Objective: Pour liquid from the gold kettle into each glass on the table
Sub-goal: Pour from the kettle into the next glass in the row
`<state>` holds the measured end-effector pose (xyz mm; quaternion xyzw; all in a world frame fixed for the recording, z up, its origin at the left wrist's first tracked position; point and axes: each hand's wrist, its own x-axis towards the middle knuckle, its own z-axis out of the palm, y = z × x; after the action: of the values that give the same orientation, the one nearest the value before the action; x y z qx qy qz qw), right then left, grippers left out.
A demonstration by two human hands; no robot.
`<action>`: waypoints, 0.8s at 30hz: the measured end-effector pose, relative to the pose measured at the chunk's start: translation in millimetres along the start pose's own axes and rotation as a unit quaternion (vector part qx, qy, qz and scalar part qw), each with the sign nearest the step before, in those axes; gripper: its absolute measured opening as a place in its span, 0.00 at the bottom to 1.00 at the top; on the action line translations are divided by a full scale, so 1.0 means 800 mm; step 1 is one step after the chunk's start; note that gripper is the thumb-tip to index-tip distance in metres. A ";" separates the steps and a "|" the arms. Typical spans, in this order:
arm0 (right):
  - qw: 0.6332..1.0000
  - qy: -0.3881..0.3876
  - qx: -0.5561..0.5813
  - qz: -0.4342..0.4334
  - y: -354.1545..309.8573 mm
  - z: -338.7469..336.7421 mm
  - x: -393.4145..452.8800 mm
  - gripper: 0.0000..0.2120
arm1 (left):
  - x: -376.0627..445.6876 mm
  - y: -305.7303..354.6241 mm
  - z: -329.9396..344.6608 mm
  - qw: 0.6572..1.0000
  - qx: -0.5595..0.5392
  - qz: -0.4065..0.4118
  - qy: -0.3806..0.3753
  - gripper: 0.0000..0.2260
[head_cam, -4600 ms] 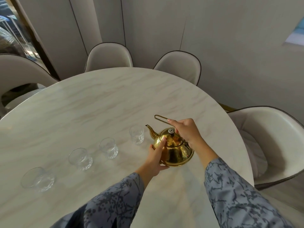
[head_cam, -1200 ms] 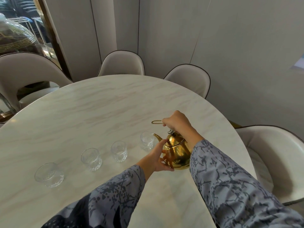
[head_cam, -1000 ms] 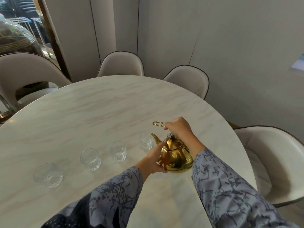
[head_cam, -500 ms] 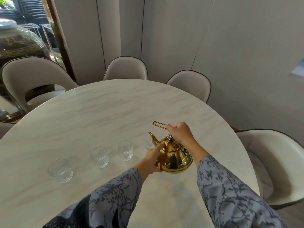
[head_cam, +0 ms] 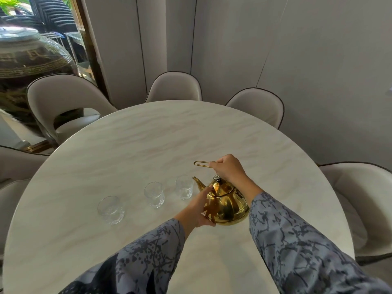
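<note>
The gold kettle (head_cam: 227, 203) sits on the worktop (head_cam: 148, 145), right beside three glasses (head_cam: 184, 187). The right hand (head_cam: 228, 168) is wrapped tight around its handle. The left hand (head_cam: 200, 210) lies flat against its side.

3 glasses (head_cam: 154, 194), 1 kettle (head_cam: 227, 205), 6 chairs (head_cam: 173, 87)

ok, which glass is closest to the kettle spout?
The rightmost glass of the three in view: it stands just left of the gold kettle spout. The middle glass and leftmost glass sit progressively farther away.
</note>
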<state>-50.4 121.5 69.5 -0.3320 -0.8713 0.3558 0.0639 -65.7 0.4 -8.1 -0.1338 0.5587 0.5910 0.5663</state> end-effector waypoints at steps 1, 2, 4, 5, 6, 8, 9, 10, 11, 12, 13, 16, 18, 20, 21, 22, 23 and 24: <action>1.000 -0.002 -0.010 0.004 -0.007 0.004 -0.001 0.19 | -0.003 -0.001 -0.004 1.000 -0.005 -0.003 -0.008 0.37; 1.000 -0.004 -0.024 0.008 -0.014 0.008 -0.001 0.19 | -0.006 -0.002 -0.007 1.000 -0.007 -0.008 -0.015 0.36; 0.998 -0.003 -0.052 0.021 -0.027 0.013 -0.002 0.19 | -0.009 -0.003 -0.014 0.999 -0.006 -0.021 -0.027 0.37; 0.998 0.000 -0.064 0.030 -0.033 0.016 -0.002 0.19 | -0.010 -0.003 -0.017 0.999 -0.007 -0.027 -0.032 0.37; 0.997 0.001 -0.073 0.038 -0.039 0.018 -0.002 0.18 | -0.011 -0.003 -0.019 0.999 -0.010 -0.033 -0.035 0.38; 0.995 -0.001 -0.090 0.050 -0.049 0.020 -0.001 0.18 | -0.013 -0.001 -0.022 0.998 -0.016 -0.039 -0.040 0.38; 0.994 -0.002 -0.097 0.055 -0.053 0.021 -0.001 0.17 | -0.013 0.001 -0.024 0.998 -0.018 -0.042 -0.042 0.39; 0.993 -0.002 -0.103 0.059 -0.058 0.021 -0.001 0.17 | -0.013 0.002 -0.026 0.998 -0.017 -0.044 -0.044 0.40; 0.992 -0.002 -0.107 0.061 -0.062 0.021 0.000 0.16 | -0.014 0.004 -0.027 0.998 -0.017 -0.046 -0.046 0.40; 0.992 -0.003 -0.111 0.063 -0.066 0.020 0.000 0.16 | -0.015 0.006 -0.028 0.997 -0.016 -0.048 -0.050 0.41; 0.991 -0.004 -0.114 0.064 -0.070 0.020 0.000 0.15 | -0.016 0.008 -0.029 0.997 -0.016 -0.049 -0.053 0.41; 0.990 -0.007 -0.121 0.070 -0.080 0.016 0.001 0.15 | -0.021 0.013 -0.029 0.996 -0.020 -0.052 -0.065 0.40; 0.989 -0.006 -0.125 0.076 -0.086 0.014 0.000 0.14 | -0.024 0.016 -0.028 0.996 -0.024 -0.057 -0.069 0.40; 0.989 -0.005 -0.127 0.078 -0.091 0.012 -0.001 0.10 | -0.025 0.018 -0.028 0.995 -0.026 -0.063 -0.070 0.42; 0.989 -0.005 -0.127 0.078 -0.092 0.011 -0.002 0.09 | -0.026 0.020 -0.028 0.995 -0.028 -0.064 -0.072 0.42; 0.989 -0.004 -0.128 0.078 -0.094 0.010 -0.002 0.09 | -0.028 0.021 -0.027 0.995 -0.029 -0.065 -0.074 0.42; 0.989 -0.003 -0.129 0.078 -0.095 0.010 -0.002 0.09 | -0.029 0.021 -0.027 0.995 -0.030 -0.066 -0.075 0.42; 0.988 -0.003 -0.130 0.081 -0.096 0.009 -0.002 0.10 | -0.030 0.022 -0.027 0.994 -0.030 -0.066 -0.077 0.41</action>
<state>-92.8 76.1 115.5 -0.4060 -0.8805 0.2443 -0.0119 -82.2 -24.8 12.7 -0.1418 0.4854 0.5773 0.6411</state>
